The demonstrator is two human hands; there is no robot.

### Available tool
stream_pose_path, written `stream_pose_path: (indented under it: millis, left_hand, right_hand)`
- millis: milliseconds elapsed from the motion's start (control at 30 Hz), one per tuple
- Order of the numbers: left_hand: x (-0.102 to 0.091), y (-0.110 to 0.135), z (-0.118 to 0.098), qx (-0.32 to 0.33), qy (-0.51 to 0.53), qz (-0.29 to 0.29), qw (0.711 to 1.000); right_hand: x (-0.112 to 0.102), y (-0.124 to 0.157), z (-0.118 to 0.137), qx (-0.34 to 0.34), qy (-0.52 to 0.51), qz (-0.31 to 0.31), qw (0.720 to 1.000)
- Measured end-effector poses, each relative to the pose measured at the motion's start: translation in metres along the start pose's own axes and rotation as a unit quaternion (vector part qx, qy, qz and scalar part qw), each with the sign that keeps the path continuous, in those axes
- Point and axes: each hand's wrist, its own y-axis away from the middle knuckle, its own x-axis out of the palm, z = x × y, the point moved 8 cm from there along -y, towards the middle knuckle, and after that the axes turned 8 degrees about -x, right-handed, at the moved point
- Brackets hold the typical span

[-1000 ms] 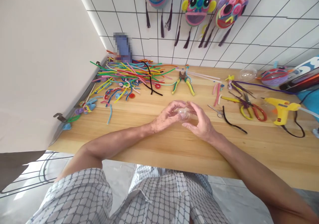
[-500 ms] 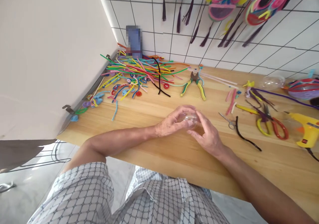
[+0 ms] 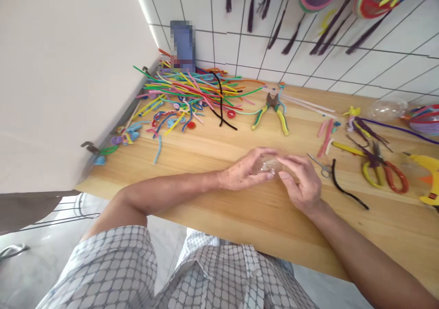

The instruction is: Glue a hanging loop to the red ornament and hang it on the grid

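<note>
Both my hands meet over the middle of the wooden table (image 3: 240, 217), wrapped round a small clear plastic ball (image 3: 269, 165). My left hand (image 3: 245, 171) curls over its left and top side. My right hand (image 3: 303, 183) closes on it from the right, fingertips pressed to the shell. Most of the ball is hidden by my fingers.
A heap of coloured pipe cleaners (image 3: 192, 94) lies at the back left. Yellow-handled pliers (image 3: 272, 110) sit behind my hands. Small scissors (image 3: 318, 165), a black pipe cleaner (image 3: 345, 187), red-and-yellow scissors (image 3: 380, 171), a yellow glue gun (image 3: 430, 178) and another clear ball (image 3: 387, 109) lie to the right.
My hands have kept hold of the clear ball and settled lower, close to the tabletop, with my right fingers curling tighter. The camera has tilted down and shifted.
</note>
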Motion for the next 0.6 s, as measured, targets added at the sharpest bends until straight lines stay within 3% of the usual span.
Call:
stream_pose_path:
  millis: [67, 267, 600]
  left_hand:
    - [0.006, -0.001, -0.001, 0.018, -0.010, 0.016, 1.000]
    - [0.015, -0.008, 0.012, -0.019, -0.024, 0.049, 0.998]
    - [0.024, -0.012, 0.001, -0.012, -0.034, 0.104, 0.994]
  right_hand:
    - [-0.003, -0.001, 0.001, -0.012, 0.011, -0.012, 1.000]
    - [-0.001, -0.007, 0.005, -0.073, 0.002, -0.007, 0.997]
    - [-0.004, -0.009, 0.018, -0.140, 0.044, 0.011, 0.989]
